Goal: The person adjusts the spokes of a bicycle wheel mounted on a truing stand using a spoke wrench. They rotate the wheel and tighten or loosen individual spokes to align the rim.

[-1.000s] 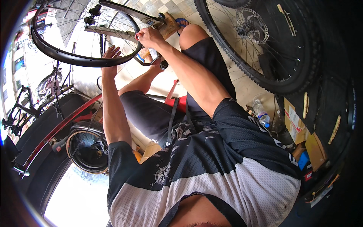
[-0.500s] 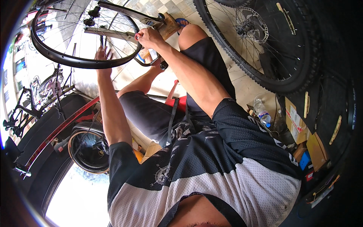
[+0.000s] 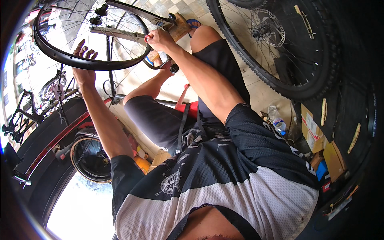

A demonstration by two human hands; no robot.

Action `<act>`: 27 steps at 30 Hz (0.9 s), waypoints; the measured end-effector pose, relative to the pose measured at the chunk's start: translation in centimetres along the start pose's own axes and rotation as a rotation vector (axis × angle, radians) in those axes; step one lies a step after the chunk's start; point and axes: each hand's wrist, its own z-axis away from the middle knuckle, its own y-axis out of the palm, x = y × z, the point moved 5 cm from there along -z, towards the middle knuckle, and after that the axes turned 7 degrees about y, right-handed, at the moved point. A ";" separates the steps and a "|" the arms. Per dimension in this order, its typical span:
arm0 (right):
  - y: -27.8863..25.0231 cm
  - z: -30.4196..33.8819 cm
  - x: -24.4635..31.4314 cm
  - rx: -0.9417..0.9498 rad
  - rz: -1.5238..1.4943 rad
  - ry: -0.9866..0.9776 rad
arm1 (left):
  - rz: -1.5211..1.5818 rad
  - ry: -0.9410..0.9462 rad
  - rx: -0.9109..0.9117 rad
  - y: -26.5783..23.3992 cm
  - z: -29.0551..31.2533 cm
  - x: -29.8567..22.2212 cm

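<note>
A bare bicycle wheel with a black rim (image 3: 105,65) and thin spokes sits in a metal truing stand (image 3: 120,34) at upper left. The stand's arms reach to the hub (image 3: 96,20). My left hand (image 3: 83,75) is at the near left of the rim, fingers stretched and apart beyond it; the rim hides part of the palm. My right hand (image 3: 161,40) is closed at the rim's right side, beside the stand. Between its thumb and fingers a small red tool (image 3: 148,38) shows, mostly covered by the hand.
A large knobby-tyred wheel with a disc rotor (image 3: 273,30) stands at the right. Past it lie a plastic bottle (image 3: 277,120) and cardboard boxes (image 3: 314,134). On the left are a red bar (image 3: 50,148), another wheel (image 3: 91,160) and bicycle parts (image 3: 28,114).
My left hand has moved left along the rim, its fingers now spread wider. The right hand stays at the rim's right side with the red tool.
</note>
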 end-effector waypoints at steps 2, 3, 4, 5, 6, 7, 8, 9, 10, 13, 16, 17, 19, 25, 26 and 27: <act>0.1 0.1 0.2 0.012 0.000 0.007 | 0.091 0.002 -0.046 0.1 0.7 0.8; 0.1 0.1 0.2 0.023 0.006 0.007 | 0.133 -0.003 -0.061 0.1 0.9 1.0; 0.1 0.1 0.1 0.031 0.012 0.008 | 0.176 -0.007 -0.075 0.3 1.0 1.2; -0.1 0.1 0.1 0.019 0.001 -0.008 | 0.214 -0.012 -0.094 0.4 1.1 1.3; -0.1 0.2 0.1 0.006 -0.011 -0.023 | 0.154 -0.021 -0.141 0.4 1.1 1.3; -0.2 0.2 0.1 -0.006 -0.023 -0.039 | 0.171 -0.032 -0.162 0.6 1.0 1.2; -0.3 0.2 0.1 -0.016 -0.024 -0.040 | 0.179 -0.048 -0.194 0.6 0.9 0.8; -0.3 0.1 0.0 -0.024 -0.026 -0.041 | 0.169 -0.085 -0.277 0.4 1.0 0.5; -0.2 0.1 0.0 -0.023 -0.014 -0.020 | 0.109 -0.061 -0.287 0.4 0.9 -0.1; 0.0 -0.1 0.0 0.000 0.002 -0.002 | 0.066 0.068 -0.283 0.8 0.9 -2.1; -0.1 -0.1 0.0 0.005 0.006 -0.015 | 0.038 0.118 -0.330 0.5 0.5 -2.9; -0.1 0.0 0.1 0.003 -0.009 -0.033 | 0.043 0.106 -0.336 0.3 0.5 -2.7; 0.0 -0.1 -0.1 0.012 -0.009 -0.012 | 0.060 0.079 -0.363 -0.2 0.8 -1.8; 0.0 0.2 0.0 -0.027 -0.026 -0.026 | 0.081 -0.040 -0.335 -1.6 2.5 3.1; 0.0 0.2 0.1 -0.023 -0.030 -0.046 | 0.084 -0.058 -0.323 -1.8 2.8 4.0; 0.0 0.1 0.1 -0.012 -0.024 -0.044 | 0.083 -0.079 -0.319 -2.0 3.0 4.8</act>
